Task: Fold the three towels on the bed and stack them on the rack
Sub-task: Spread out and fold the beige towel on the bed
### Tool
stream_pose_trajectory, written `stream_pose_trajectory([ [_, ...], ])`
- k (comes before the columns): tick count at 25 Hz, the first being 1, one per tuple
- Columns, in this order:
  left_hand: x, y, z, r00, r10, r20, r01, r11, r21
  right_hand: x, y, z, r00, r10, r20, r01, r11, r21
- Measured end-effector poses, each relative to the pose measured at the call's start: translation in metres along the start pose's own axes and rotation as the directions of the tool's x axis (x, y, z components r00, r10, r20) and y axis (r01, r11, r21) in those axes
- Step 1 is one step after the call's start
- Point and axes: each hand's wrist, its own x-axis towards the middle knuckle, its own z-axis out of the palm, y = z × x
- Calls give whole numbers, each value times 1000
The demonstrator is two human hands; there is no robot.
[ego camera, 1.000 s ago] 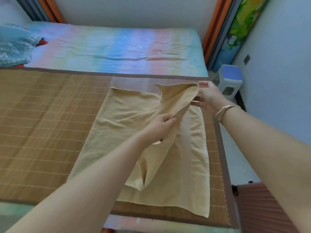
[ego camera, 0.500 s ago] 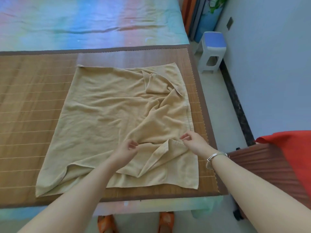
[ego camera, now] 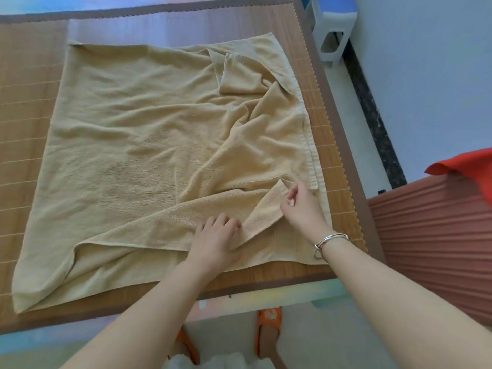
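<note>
At the near edge, two orange slip-on sandals (ego camera: 267, 331) are standing on the pale floor below the foot of the bed. Just above them, the woven bamboo mat with a brown cloth border (ego camera: 26, 107) is covering the bed, and a large beige terry towel (ego camera: 138, 145) is lying spread and wrinkled across it, reaching almost to the mat's near and right borders. The towel's near-left corner is doubled under itself, and a long flap along its near edge is lying folded over towards the middle.

The left hand (ego camera: 217, 242) is resting on that flap, its fingers curled and bunching the fold of cloth beneath the knuckles. Just beside it, the right hand (ego camera: 302, 209) is hovering at the flap's pointed tip, thumb and forefinger drawn close together at the cloth; whether they are actually nipping it I cannot tell. A silver bangle (ego camera: 331, 241) is sitting on the right wrist.

To the right, beyond a strip of floor, a reddish-brown ribbed surface (ego camera: 431, 241) is carrying a bright red cloth (ego camera: 468, 166) at its far corner. Farther off, a small corner of the towel is lying folded over near the far right edge. Past the mat's far right corner, a pale plastic stool with a blue seat (ego camera: 332, 25) is standing on the floor against the wall.
</note>
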Motion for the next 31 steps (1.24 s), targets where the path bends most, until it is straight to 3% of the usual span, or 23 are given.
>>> stream_pose_trajectory([
  [2,1,11,5,995,89,-51,-83,991,107,-11,22,-17,999,25,-32,-24,999,35],
  [4,-1,25,6,986,149,-79,-141,985,95,-30,50,-37,996,80,-31,-81,996,-47],
  [8,-11,54,14,965,260,9,-260,958,118,-56,94,-59,987,160,-23,-161,979,-125],
  [11,-17,45,26,969,241,62,-248,950,188,-59,104,-46,985,162,54,-152,975,-162],
  [15,-32,8,36,972,231,-54,-207,937,281,-61,103,-31,969,241,-63,-248,949,-195],
  [19,-50,-39,32,980,106,-169,-51,952,302,-56,105,-23,956,282,-76,-292,929,-228],
  [22,-68,-71,31,989,24,-147,26,944,329,-55,96,-15,972,232,-27,-233,954,-188],
  [26,-76,-83,34,980,-87,-181,132,959,252,-52,95,-31,937,242,-250,-282,949,-138],
  [29,-74,-89,34,951,-225,-210,255,959,124,-56,95,-39,938,250,-240,-318,895,-311],
  [31,-78,-102,32,925,-329,-189,349,934,81,-59,93,-31,940,76,-333,-261,790,-555],
])
